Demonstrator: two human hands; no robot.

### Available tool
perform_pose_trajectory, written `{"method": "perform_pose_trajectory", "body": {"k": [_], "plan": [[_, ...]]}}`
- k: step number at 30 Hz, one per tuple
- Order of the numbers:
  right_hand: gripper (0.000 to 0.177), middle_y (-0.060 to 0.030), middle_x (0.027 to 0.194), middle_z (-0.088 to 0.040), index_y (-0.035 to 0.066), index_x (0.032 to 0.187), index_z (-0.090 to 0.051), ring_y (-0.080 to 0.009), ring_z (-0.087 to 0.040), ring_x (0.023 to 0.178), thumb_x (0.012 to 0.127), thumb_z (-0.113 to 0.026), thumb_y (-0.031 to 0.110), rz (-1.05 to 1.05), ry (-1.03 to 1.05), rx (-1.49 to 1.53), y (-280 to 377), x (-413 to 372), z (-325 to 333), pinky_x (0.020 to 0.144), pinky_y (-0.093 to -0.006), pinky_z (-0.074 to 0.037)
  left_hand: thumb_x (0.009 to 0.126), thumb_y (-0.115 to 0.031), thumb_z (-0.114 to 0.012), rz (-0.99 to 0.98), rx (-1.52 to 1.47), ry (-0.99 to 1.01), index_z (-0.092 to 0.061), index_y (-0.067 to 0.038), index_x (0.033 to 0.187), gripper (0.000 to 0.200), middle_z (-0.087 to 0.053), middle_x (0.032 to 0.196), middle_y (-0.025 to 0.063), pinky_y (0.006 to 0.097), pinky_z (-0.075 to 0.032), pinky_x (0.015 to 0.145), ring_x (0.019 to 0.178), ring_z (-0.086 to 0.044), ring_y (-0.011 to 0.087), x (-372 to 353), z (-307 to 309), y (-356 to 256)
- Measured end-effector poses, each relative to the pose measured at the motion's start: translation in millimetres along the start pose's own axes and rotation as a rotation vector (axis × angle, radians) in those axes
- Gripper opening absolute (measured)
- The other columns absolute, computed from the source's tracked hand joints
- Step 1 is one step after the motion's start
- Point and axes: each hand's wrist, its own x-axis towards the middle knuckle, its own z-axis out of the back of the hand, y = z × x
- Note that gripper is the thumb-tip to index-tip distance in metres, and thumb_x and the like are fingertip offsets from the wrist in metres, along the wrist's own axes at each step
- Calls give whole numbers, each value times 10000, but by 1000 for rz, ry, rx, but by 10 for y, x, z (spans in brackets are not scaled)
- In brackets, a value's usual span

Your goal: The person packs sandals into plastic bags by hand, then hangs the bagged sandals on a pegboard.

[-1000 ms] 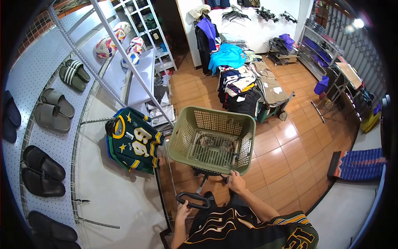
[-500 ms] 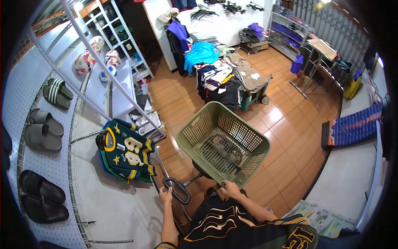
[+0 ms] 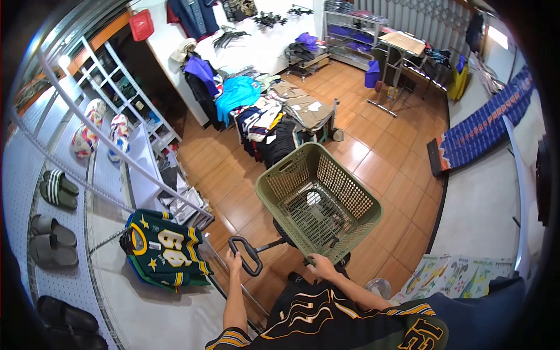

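Observation:
My left hand is closed round a black loop-shaped handle, whose dark bar runs toward the underside of an olive-green plastic basket. On the near rim of that basket my right hand has its fingers curled over the edge. The basket has perforated walls and a slotted bottom. Floor shows through the slots, and I see no goods inside. What supports the basket is mostly hidden beneath it.
Left, green jerseys hang near sandals on a pegboard. Ahead stands a table piled with clothes. A folding table and glass shelves are farther back. Blue patterned cloth hangs on the right. Tiled floor lies between.
My view has turned, so the clothes table and back shelves sit farther left and the jerseys lower. Both hands keep their hold; the basket stays nearly in place before me.

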Motion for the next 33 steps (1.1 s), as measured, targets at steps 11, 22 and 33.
{"method": "perform_pose_trajectory", "body": {"k": [11, 22, 33], "plan": [[519, -237, 1156, -640, -23, 1244, -561, -328, -670, 966, 793, -687, 203, -97, -160, 95, -622, 163, 869, 852, -411, -522, 817, -84, -719, -161, 253, 131, -514, 11, 1331, 561, -637, 1169, 243, 388, -526, 874, 986, -669, 325, 111, -1250, -507], [507, -234, 1138, -618, -32, 1262, -537, -302, -683, 864, 801, -675, 128, -191, -447, 142, -1435, 376, 1963, 779, -389, -539, 759, -126, -776, -65, 185, 316, -402, -62, 1446, 785, -589, 1269, 236, 398, -490, 933, 1074, -637, 333, 184, -2897, -800], [481, -222, 1125, -646, -7, 1247, -549, -289, -698, 856, 809, -672, 145, -334, -597, 190, -1893, 622, 2682, 798, -375, -547, 735, -343, -819, -161, 331, 639, -68, 38, 1519, 1151, -314, 1509, 278, 409, -310, 1135, 1367, -385, 388, -320, -4632, -1815]]}}
